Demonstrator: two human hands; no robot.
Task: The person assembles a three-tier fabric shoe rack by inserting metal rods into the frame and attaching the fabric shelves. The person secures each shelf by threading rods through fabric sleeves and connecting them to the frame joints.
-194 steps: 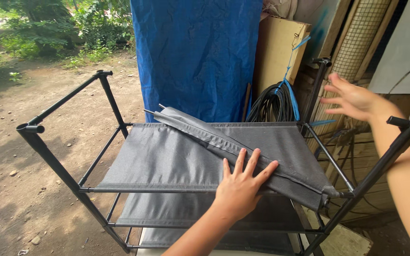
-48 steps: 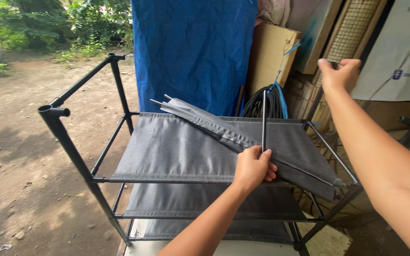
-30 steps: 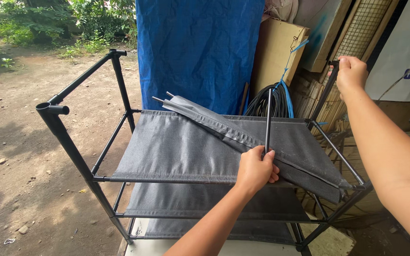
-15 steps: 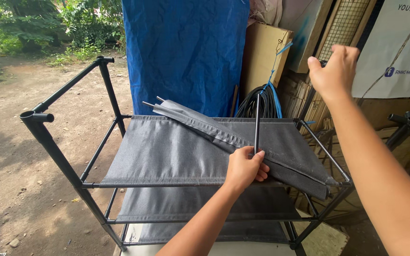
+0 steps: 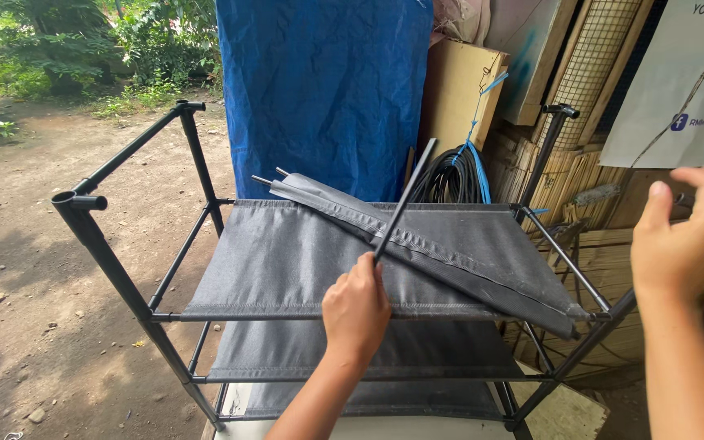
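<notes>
Outdoors on bare dirt, a black metal-tube rack point(image 5: 124, 281) stands before a crinkled blue tarp point(image 5: 323, 90), cardboard and wire mesh. Its shelves are taut grey fabric point(image 5: 279, 261); a folded fabric panel point(image 5: 450, 244) with rods in its hems lies diagonally across the top shelf. The left hand point(image 5: 356, 310) is clenched around a thin black rod point(image 5: 405, 200), held upright and tilted over the shelf. The right hand point(image 5: 690, 236) hovers loosely curled, grasping nothing, beside the rack's right post.

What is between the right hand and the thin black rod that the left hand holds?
Nothing visible. The left hand grips the black rod at its lower end, above the folded grey fabric panel. The right hand, open, is off to the side, with only open air between.
</notes>
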